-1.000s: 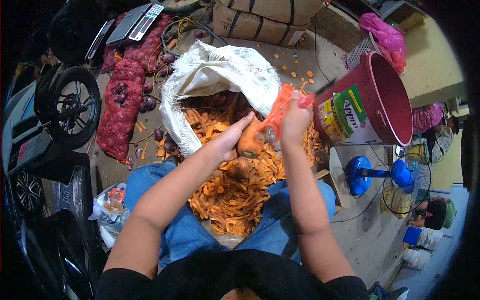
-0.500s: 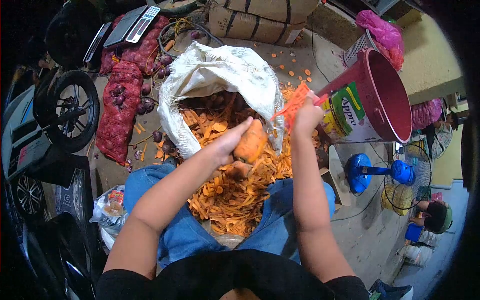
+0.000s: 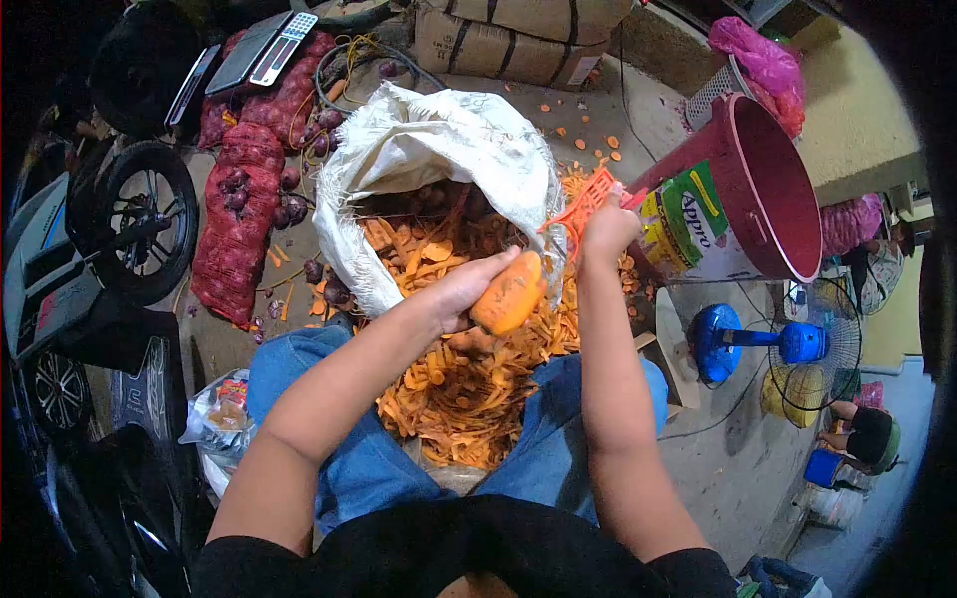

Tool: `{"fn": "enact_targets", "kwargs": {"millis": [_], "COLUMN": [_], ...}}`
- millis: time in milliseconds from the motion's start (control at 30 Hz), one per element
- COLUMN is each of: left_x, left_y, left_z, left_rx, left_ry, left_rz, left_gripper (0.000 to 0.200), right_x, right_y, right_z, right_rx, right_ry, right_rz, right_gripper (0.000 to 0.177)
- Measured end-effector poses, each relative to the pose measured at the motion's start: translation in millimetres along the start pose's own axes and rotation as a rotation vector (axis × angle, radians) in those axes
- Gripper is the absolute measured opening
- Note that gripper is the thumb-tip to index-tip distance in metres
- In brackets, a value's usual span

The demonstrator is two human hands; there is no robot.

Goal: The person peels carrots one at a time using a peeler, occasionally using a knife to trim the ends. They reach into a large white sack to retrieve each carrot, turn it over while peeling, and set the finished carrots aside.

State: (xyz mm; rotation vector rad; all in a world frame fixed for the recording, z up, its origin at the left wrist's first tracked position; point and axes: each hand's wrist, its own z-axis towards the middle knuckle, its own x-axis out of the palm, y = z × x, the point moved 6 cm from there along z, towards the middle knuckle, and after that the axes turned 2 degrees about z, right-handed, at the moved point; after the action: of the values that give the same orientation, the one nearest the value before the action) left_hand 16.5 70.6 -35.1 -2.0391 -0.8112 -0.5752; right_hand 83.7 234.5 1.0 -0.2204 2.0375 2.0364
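My left hand [image 3: 464,292] is closed around a thick, stubby carrot [image 3: 510,295], its upper side bright orange with a few darker marks. To the right, my right hand [image 3: 608,234] grips an orange-red plastic peeler [image 3: 578,214] with a slotted head. The peeler is a little apart from the carrot, above and to its right. Below both hands, a heap of orange peelings [image 3: 464,399] lies between my knees. Beyond it an open white woven sack [image 3: 349,229] lies with its mouth toward me, dark roots and peelings showing inside.
A dark red bucket [image 3: 738,130] lies tilted at the right, with a blue fan [image 3: 718,339] below it. Net bags of red onions [image 3: 234,239], a scale [image 3: 254,55] and a motorbike [image 3: 140,219] are at the left. Cardboard boxes [image 3: 508,45] stand behind. A person [image 3: 867,439] is far right.
The carrot has shifted slightly right and turned in my left hand, showing a smoother orange side. My right hand and the peeler have moved a little down.
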Motion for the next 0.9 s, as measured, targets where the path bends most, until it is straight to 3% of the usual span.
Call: {"fn": "enact_targets", "kwargs": {"millis": [100, 167, 200, 233, 267, 300, 367, 433, 500, 533, 600, 633, 700, 767, 833, 900], "left_x": [-22.8, -29.3, -25.0, -20.2, -23.5, -28.1, -25.4, -21.2, -15.4, -6.2, -1.8, -7.3, -22.5, -27.0, -19.9, -18.6], "left_y": [-1.9, -4.6, -8.3, -7.4, -5.9, -5.0, -6.4, -8.5, 0.3, 0.4, -2.9, -3.0, -2.8, -5.7, -8.8, -9.0], "left_z": [11.8, 22.7, 18.0, 18.2, 19.9, 17.8, 11.8, 10.2, 6.5, 2.4, -1.4, -0.4, 8.8, 16.4, 15.3, 12.4], "left_rx": [0.011, 0.098, 0.119, 0.118, 0.134, 0.148, 0.134, 0.085, 0.042, 0.051, 0.060, 0.042, 0.032, 0.062, 0.073, 0.083], "left_ry": [-0.047, 0.132, 0.100, 0.099, -0.049, -0.196, -0.184, -0.085, -0.192, -0.165, -0.133, -0.120, -0.126, 0.018, -0.021, -0.063], "left_rz": [-0.052, -0.313, -0.274, -0.274, -0.253, -0.233, -0.144, 0.111, 0.114, 0.127, 0.147, 0.043, -0.152, -0.341, -0.344, -0.344], "left_gripper": [0.047, 0.046, 0.045, 0.045, 0.045, 0.045, 0.043, 0.041, 0.041, 0.040, 0.040, 0.039, 0.038, 0.038, 0.038, 0.038], "right_x": [3.8, 19.1, 19.9, 20.5, 21.6, 22.3, 24.4, 20.9, 4.3, -1.0, -8.2, -6.9, 0.9, 10.1, 24.2, 23.3], "right_y": [6.7, 9.2, 9.7, 22.3, 33.9, 33.5, 24.6, 23.7, 12.7, 12.9, 2.1, 4.3, 26.6, 23.8, 22.0, 27.8], "right_z": [-21.2, -42.2, -54.3, -68.8, -78.6, -77.8, -70.4, -52.9, -18.2, -8.0, 4.8, 1.4, -23.4, -43.7, -62.9, -75.1], "right_rx": [0.113, -0.063, -0.063, -0.249, -0.437, -0.437, -0.363, -0.437, -0.232, -0.230, 0.096, 0.094, -0.094, -0.175, -0.337, -0.352], "right_ry": [0.067, 0.218, 0.219, 0.252, 0.283, 0.285, 0.267, 0.200, -0.002, -0.001, 0.035, 0.034, 0.052, 0.113, 0.279, 0.300], "right_rz": [0.198, 0.270, 0.269, 0.220, 0.170, 0.170, 0.075, 0.017, 0.046, 0.047, -0.057, -0.056, 0.296, 0.274, 0.235, 0.203], "right_gripper": [0.024, 0.023, 0.023, 0.022, 0.021, 0.021, 0.019, 0.021, 0.024, 0.024, 0.026, 0.026, 0.027, 0.026, 0.023, 0.021]}}
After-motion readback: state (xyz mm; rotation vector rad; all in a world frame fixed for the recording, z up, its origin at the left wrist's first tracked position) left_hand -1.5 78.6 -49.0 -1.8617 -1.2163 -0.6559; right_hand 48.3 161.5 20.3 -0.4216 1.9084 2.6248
